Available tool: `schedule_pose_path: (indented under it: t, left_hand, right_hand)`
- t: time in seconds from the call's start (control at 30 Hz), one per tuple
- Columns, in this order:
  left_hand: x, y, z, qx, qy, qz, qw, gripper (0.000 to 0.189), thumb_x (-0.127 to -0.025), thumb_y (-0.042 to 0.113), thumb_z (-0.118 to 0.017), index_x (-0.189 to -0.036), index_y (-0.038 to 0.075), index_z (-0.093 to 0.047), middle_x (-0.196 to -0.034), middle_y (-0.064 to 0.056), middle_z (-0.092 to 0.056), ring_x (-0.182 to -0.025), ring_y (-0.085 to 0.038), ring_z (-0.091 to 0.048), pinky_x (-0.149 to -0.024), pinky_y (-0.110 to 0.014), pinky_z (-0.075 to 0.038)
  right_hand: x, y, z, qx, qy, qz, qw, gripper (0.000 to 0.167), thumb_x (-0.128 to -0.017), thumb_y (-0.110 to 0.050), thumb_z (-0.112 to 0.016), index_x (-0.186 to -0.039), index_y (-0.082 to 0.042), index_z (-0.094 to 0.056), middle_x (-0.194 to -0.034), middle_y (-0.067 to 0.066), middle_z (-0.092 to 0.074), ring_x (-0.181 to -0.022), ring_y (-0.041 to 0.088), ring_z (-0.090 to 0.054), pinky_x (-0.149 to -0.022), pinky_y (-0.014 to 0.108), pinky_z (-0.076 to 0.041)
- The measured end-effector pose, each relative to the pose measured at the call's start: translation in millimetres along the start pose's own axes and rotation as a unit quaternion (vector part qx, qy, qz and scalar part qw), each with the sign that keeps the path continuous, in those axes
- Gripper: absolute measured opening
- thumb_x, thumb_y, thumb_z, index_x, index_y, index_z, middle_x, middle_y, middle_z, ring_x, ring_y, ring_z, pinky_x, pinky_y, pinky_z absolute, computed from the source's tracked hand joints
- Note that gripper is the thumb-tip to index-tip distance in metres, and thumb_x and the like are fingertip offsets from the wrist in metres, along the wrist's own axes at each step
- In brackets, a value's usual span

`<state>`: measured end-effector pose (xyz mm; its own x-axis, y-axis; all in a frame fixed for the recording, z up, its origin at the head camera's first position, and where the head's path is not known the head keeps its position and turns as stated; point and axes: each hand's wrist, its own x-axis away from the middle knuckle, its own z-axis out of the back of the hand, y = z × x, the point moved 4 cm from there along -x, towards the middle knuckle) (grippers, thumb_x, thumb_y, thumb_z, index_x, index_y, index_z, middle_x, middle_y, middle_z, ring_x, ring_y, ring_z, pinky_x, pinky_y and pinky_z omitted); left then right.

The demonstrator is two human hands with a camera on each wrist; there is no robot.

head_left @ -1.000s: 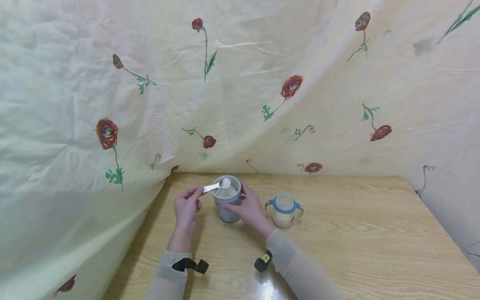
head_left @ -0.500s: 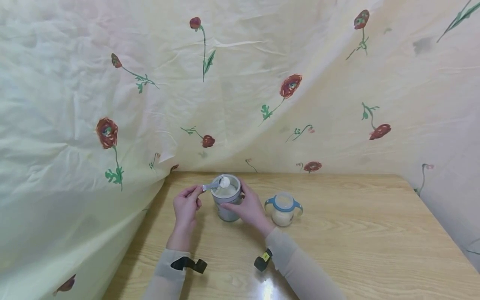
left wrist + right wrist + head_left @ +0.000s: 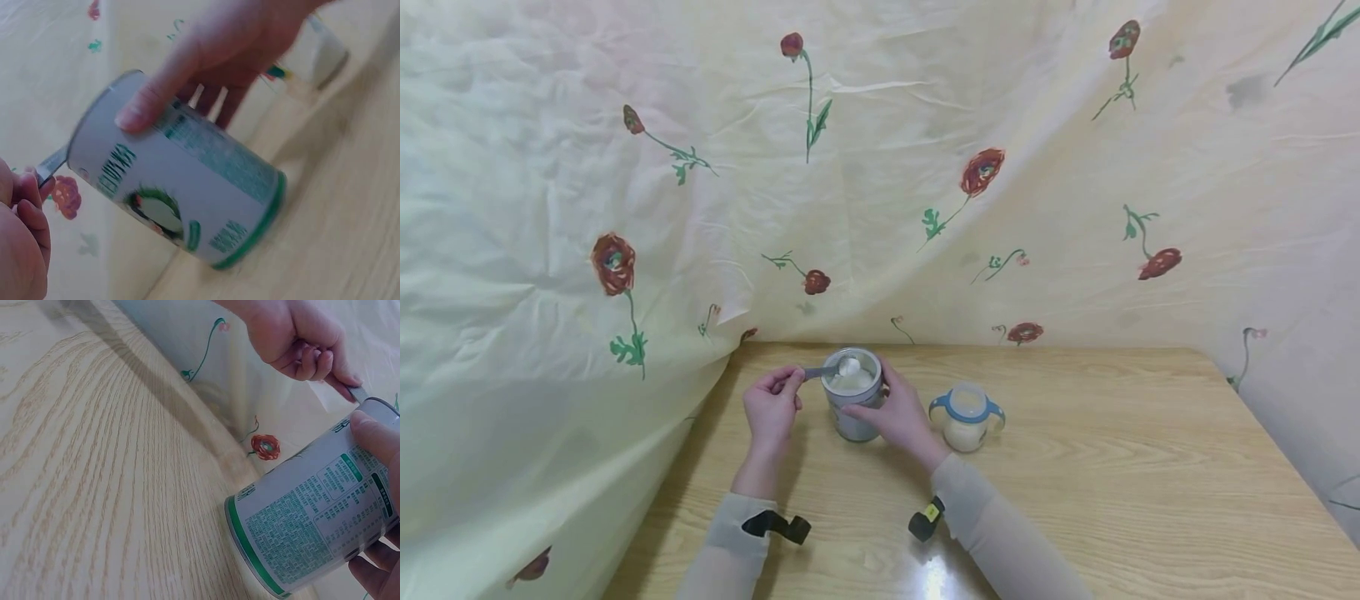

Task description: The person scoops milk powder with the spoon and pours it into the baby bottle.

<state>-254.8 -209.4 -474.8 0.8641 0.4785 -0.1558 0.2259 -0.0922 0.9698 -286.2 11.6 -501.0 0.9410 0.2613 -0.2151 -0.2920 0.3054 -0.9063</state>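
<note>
- Head view: a tin (image 3: pixel 852 406) is seen standing upright on the wooden surface (image 3: pixel 1075 483), near its far edge. The tin is clasped from the 3 o'clock side by the right hand (image 3: pixel 895 417), whose fingers are curled round its wall. A spoon (image 3: pixel 835 369) is pinched by the left hand (image 3: pixel 771 408) at its handle; its bowl, heaped with white powder, is held over the open mouth of the tin. A two-handled cup (image 3: pixel 967 417) with a blue rim is seen just beside the tin at 3 o'clock, apart from it. A flowered cloth (image 3: pixel 880 167) is hung behind the surface.
- Left wrist view: the tin (image 3: pixel 187 194) is shown with the right hand (image 3: pixel 237 44) wrapped over its upper wall. The curled fingers of the left hand (image 3: pixel 22 237) are seen at 8 o'clock, closed on the spoon (image 3: pixel 51 165) handle.
- Right wrist view: the tin (image 3: pixel 312 531) label is shown, with right hand (image 3: pixel 378 506) fingertips pressed against it. The left hand (image 3: pixel 300 337) is seen at 12 o'clock, gripping the spoon (image 3: pixel 356 392) handle.
</note>
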Motion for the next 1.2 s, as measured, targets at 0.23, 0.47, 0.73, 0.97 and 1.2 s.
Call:
schedule_pose_path:
  t: [0.23, 0.47, 0.73, 0.97, 1.2]
  left_hand:
    - [2.4, 1.8, 0.1, -0.012, 0.0, -0.031, 0.9995, 0.027, -0.096, 0.012, -0.084, -0.106, -0.011, -0.075, -0.084, -0.006, -0.078, -0.048, -0.007, -0.053, -0.043, -0.016, -0.04]
    - [1.0, 2.0, -0.9, 0.001, 0.003, -0.039, 0.9992, 0.006, -0.096, 0.003, -0.081, -0.097, -0.003, -0.079, -0.087, -0.016, -0.078, -0.047, -0.007, -0.053, -0.041, -0.016, -0.041]
    - [2.3, 0.1, 0.1, -0.014, 0.007, -0.028, 0.9995, 0.007, -0.097, 0.0, -0.078, -0.102, -0.005, -0.077, -0.087, -0.009, -0.077, -0.049, -0.007, -0.053, -0.044, -0.017, -0.043]
    - [2.5, 0.5, 1.2, -0.023, 0.01, -0.027, 0.9993, 0.015, -0.096, -0.001, -0.078, -0.107, -0.012, -0.074, -0.085, -0.005, -0.077, -0.049, -0.006, -0.053, -0.043, -0.016, -0.043]
    - [3.9, 2.9, 0.4, -0.027, 0.017, -0.049, 0.9983, 0.005, -0.095, -0.003, -0.079, -0.096, 0.001, -0.08, -0.085, -0.007, -0.077, -0.047, -0.008, -0.053, -0.042, -0.017, -0.044]
  right_hand:
    - [0.3, 0.3, 0.3, 0.001, -0.002, -0.008, 1.0, 0.097, -0.081, -0.042, -0.096, -0.161, -0.024, -0.044, -0.153, -0.002, -0.058, -0.14, 0.022, -0.055, -0.115, 0.05, -0.047]
    - [-0.4, -0.1, 0.2, -0.002, 0.001, 0.001, 1.0, 0.097, -0.081, -0.04, -0.096, -0.161, -0.022, -0.044, -0.153, -0.001, -0.058, -0.14, 0.022, -0.055, -0.115, 0.049, -0.047]
    - [-0.4, 0.6, -0.4, 0.001, -0.003, 0.004, 1.0, 0.096, -0.081, -0.039, -0.096, -0.161, -0.022, -0.045, -0.152, -0.002, -0.059, -0.139, 0.022, -0.055, -0.114, 0.049, -0.047]
    - [0.2, 1.2, -0.1, -0.005, -0.003, 0.004, 1.0, 0.097, -0.081, -0.042, -0.096, -0.161, -0.024, -0.045, -0.153, -0.003, -0.058, -0.141, 0.023, -0.055, -0.115, 0.051, -0.046]
    - [0.4, 1.2, 0.7, -0.004, -0.003, 0.002, 1.0, 0.098, -0.082, -0.042, -0.096, -0.162, -0.023, -0.043, -0.154, -0.002, -0.057, -0.141, 0.023, -0.054, -0.115, 0.049, -0.047]
